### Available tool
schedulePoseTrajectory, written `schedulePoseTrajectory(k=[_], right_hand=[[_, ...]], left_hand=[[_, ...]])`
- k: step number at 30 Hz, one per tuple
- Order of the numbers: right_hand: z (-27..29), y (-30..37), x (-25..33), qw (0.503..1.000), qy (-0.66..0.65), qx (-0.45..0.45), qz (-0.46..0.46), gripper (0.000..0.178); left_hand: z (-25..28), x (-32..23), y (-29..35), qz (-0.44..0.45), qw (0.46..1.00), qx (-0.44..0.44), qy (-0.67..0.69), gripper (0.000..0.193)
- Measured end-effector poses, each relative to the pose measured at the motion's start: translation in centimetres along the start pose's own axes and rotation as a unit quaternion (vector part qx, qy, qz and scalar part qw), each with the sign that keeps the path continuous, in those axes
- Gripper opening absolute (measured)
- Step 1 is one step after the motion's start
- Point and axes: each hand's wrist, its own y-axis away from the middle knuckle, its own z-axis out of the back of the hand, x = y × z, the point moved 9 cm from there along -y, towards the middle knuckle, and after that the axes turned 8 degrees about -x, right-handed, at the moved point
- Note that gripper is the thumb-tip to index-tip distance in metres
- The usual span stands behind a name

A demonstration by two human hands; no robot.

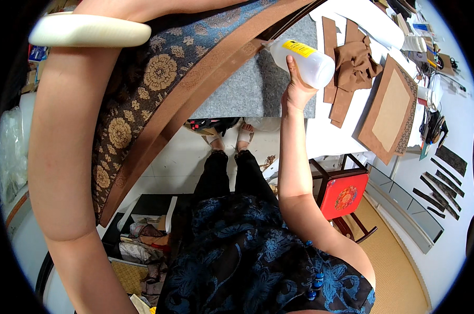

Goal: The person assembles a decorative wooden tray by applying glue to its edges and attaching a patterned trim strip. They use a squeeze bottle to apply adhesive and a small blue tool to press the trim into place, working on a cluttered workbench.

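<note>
My right hand (298,93) is wrapped round a translucent squeeze bottle (318,69) with a yellow label. The bottle is tilted on its side, its nozzle pointing left at a brown edging strip (231,62); I cannot tell whether they touch. This strip runs along a large dark floral fabric piece (160,72) with gold and blue flowers, which stands raised over the table edge. My left hand (137,7) is at the top edge beside the fabric, its fingers out of view. Above the wrist, my left arm wears a cream bangle (90,30).
A grey felt mat (271,89) covers the table's front. To the right lie brown fabric strips (329,57), a crumpled brown cloth (356,65) and a brown-bordered panel (389,110). A red stool (344,194) stands below the table. An open drawer (142,230) holds cloth scraps.
</note>
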Motion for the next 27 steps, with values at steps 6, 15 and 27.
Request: schedulePoseTrajectory(k=[6, 15, 27], right_hand=[[0.5, -0.8, 0.3, 1.0, 0.021, -0.01, 0.02, 0.064], [0.3, -0.4, -0.4, 1.0, 0.004, 0.015, 0.01, 0.067], [0.4, -0.3, -0.6, 1.0, 0.006, 0.002, -0.006, 0.067]], left_hand=[[-0.2, -0.3, -0.3, -0.01, 1.0, 0.0, 0.009, 0.083], [-0.3, 0.0, -0.2, -0.012, 1.0, -0.007, 0.016, 0.08], [-0.4, -0.1, -0.1, -0.002, 1.0, -0.003, 0.007, 0.082]])
